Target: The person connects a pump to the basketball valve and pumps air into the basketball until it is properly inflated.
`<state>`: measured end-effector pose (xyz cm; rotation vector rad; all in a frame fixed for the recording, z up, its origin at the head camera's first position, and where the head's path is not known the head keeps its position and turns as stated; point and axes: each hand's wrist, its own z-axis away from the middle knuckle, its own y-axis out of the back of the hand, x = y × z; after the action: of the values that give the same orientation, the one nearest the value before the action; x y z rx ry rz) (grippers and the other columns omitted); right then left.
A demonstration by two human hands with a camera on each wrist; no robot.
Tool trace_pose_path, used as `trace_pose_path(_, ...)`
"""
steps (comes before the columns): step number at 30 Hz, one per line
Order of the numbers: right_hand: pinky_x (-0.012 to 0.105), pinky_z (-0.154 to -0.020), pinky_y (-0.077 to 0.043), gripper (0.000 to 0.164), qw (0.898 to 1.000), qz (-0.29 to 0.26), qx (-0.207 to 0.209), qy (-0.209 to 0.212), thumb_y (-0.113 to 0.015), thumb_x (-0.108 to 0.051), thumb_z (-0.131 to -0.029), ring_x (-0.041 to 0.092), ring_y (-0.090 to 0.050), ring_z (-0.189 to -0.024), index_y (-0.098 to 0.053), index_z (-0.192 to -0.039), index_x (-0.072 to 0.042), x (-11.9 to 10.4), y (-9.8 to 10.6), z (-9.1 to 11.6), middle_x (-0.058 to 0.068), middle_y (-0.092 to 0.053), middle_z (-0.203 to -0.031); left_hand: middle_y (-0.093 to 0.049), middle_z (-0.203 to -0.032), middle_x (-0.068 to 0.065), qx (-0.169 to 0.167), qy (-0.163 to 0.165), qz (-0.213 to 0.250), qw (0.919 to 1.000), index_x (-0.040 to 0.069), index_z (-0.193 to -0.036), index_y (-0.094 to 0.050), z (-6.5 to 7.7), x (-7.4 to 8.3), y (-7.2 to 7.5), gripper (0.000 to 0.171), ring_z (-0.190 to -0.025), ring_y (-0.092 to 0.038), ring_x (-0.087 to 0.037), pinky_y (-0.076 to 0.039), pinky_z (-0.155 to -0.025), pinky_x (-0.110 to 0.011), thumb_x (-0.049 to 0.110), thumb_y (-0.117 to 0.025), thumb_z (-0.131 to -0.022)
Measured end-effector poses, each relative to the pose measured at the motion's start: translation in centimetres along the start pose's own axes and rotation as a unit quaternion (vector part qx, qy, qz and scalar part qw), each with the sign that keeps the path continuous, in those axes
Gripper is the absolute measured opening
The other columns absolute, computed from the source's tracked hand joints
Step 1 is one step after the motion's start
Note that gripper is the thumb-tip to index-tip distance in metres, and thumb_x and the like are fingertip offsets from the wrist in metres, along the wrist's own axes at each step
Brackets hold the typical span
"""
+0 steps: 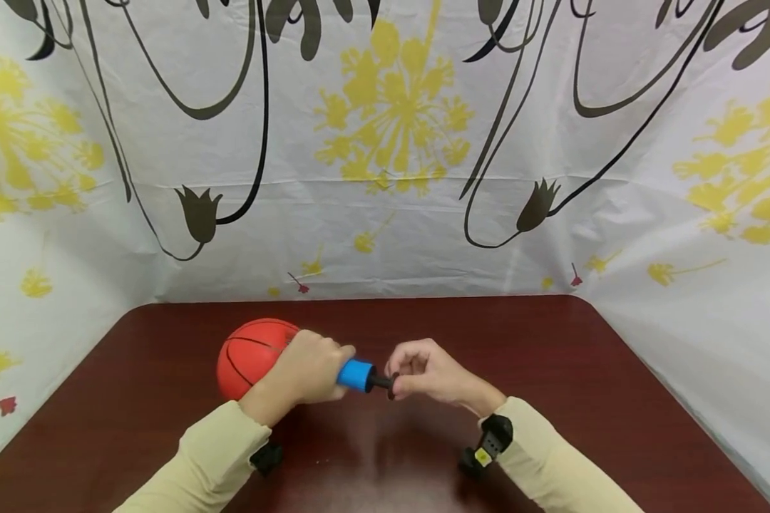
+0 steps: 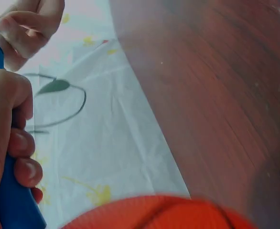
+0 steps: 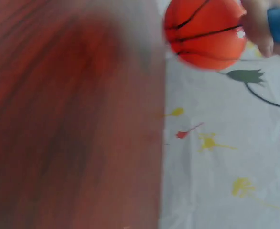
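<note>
A small orange basketball [image 1: 252, 356] sits on the dark red table [image 1: 552, 370], left of centre. My left hand [image 1: 311, 367] grips the blue barrel of a hand pump [image 1: 356, 375] right beside the ball. My right hand [image 1: 423, 370] pinches the pump's black handle [image 1: 385, 383] at the barrel's right end. In the left wrist view, fingers [image 2: 20, 157] wrap the blue barrel [image 2: 11, 200] with the ball [image 2: 154, 214] below. The right wrist view shows the ball [image 3: 204, 31] and a bit of the blue barrel [image 3: 279, 24] at the top.
A white cloth with yellow flowers and black stems [image 1: 391, 142] hangs behind the table and down both sides. Black wrist straps [image 1: 490, 442] sit on both cream sleeves. Bare tabletop stretches right of the hands and along the near edge.
</note>
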<state>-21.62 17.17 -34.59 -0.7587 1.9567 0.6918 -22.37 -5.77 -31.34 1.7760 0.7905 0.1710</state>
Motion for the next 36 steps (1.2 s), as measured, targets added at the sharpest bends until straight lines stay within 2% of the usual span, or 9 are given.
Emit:
trace_pose_path(4, 0.027, -0.061, -0.05, 0.022, 1.0, -0.013, -0.005, -0.023, -0.063, -0.01, -0.08, 0.007, -0.058, -0.07, -0.051, -0.085, 0.008, -0.6, 0.0, 0.4, 0.001, -0.057, -0.086, -0.043, -0.051, 0.006, -0.01, -0.004, 0.018, 0.9998, 0.014, -0.068, -0.048, 0.5, -0.1, -0.3, 0.027, -0.041, -0.036, -0.006, -0.031, -0.04, -0.021, 0.032, -0.068, -0.064)
trace_pose_path(7, 0.022, -0.063, -0.048, 0.012, 0.997, -0.059, -0.031, -0.034, -0.062, -0.004, -0.08, 0.008, -0.058, -0.074, -0.054, -0.087, 0.001, -1.4, 0.8, 1.8, -0.001, -0.057, -0.089, -0.044, -0.051, 0.006, -0.01, -0.009, 0.027, 0.9995, 0.013, -0.069, -0.048, 1.3, -0.6, -0.6, 0.028, -0.042, -0.037, -0.005, -0.031, -0.04, -0.02, 0.031, -0.069, -0.065)
trace_pose_path(12, 0.016, -0.062, -0.044, 0.014, 0.991, -0.126, -0.044, -0.003, -0.059, 0.004, -0.079, 0.008, -0.059, -0.075, -0.056, -0.089, -0.005, -2.2, 2.3, 3.7, 0.0, -0.059, -0.088, -0.048, -0.053, 0.005, 0.013, 0.007, 0.02, 0.9997, 0.013, -0.069, -0.048, 1.9, -1.4, -0.7, 0.03, -0.042, -0.04, -0.006, -0.034, -0.041, -0.021, 0.03, -0.072, -0.062)
trace_pose_path(17, 0.016, -0.059, -0.046, 0.009, 0.997, -0.065, 0.004, 0.045, -0.064, -0.007, -0.078, 0.005, -0.058, -0.074, -0.057, -0.085, -0.005, -1.2, 1.1, 2.0, -0.004, -0.059, -0.087, -0.049, -0.052, 0.005, 0.039, -0.01, 0.015, 0.9991, 0.012, -0.069, -0.049, 1.1, -0.8, -0.6, 0.03, -0.041, -0.041, -0.006, -0.033, -0.04, -0.021, 0.029, -0.072, -0.06)
trace_pose_path(20, 0.018, -0.059, -0.046, 0.02, 0.998, -0.03, 0.013, 0.047, -0.064, -0.014, -0.078, 0.004, -0.056, -0.071, -0.054, -0.082, 0.002, -0.5, -0.1, 0.2, -0.005, -0.058, -0.086, -0.045, -0.05, 0.006, 0.056, -0.019, 0.013, 0.9982, 0.012, -0.067, -0.048, 0.6, -0.2, -0.3, 0.029, -0.04, -0.038, -0.006, -0.031, -0.04, -0.021, 0.029, -0.071, -0.06)
trace_pose_path(23, 0.02, -0.058, -0.047, 0.025, 0.999, -0.031, -0.001, 0.023, -0.063, -0.012, -0.079, 0.006, -0.056, -0.068, -0.049, -0.081, 0.008, -0.3, -0.6, -0.8, -0.002, -0.057, -0.084, -0.041, -0.049, 0.007, 0.054, -0.02, 0.014, 0.9983, 0.013, -0.066, -0.047, 0.5, -0.1, -0.2, 0.029, -0.04, -0.034, -0.006, -0.029, -0.04, -0.02, 0.029, -0.071, -0.061)
trace_pose_path(28, 0.02, -0.064, -0.047, 0.01, 0.997, -0.062, -0.037, -0.023, -0.063, -0.006, -0.079, 0.007, -0.057, -0.075, -0.056, -0.086, -0.005, -1.4, 0.6, 0.3, -0.003, -0.057, -0.087, -0.042, -0.049, 0.008, 0.056, -0.036, 0.019, 0.9976, 0.013, -0.068, -0.047, 0.7, -0.5, -0.5, 0.029, -0.04, -0.035, -0.005, -0.029, -0.039, -0.019, 0.03, -0.07, -0.063)
trace_pose_path(33, 0.02, -0.066, -0.046, 0.01, 0.985, -0.145, -0.093, -0.006, -0.06, -0.009, -0.082, 0.009, -0.057, -0.079, -0.053, -0.089, -0.006, -2.6, 2.7, 2.9, 0.0, -0.057, -0.089, -0.045, -0.051, 0.007, 0.06, -0.02, 0.014, 0.9979, 0.013, -0.068, -0.045, 1.4, -1.4, -0.6, 0.031, -0.04, -0.038, -0.005, -0.031, -0.039, -0.021, 0.03, -0.071, -0.062)
trace_pose_path(36, 0.02, -0.063, -0.044, 0.013, 0.981, -0.157, -0.112, 0.002, -0.057, -0.011, -0.084, 0.009, -0.055, -0.077, -0.048, -0.087, -0.002, -2.5, 3.2, 3.5, 0.001, -0.057, -0.087, -0.047, -0.052, 0.006, 0.043, -0.009, 0.018, 0.9989, 0.013, -0.069, -0.047, 1.5, -1.3, -0.6, 0.03, -0.041, -0.04, -0.006, -0.032, -0.039, -0.02, 0.029, -0.071, -0.062)
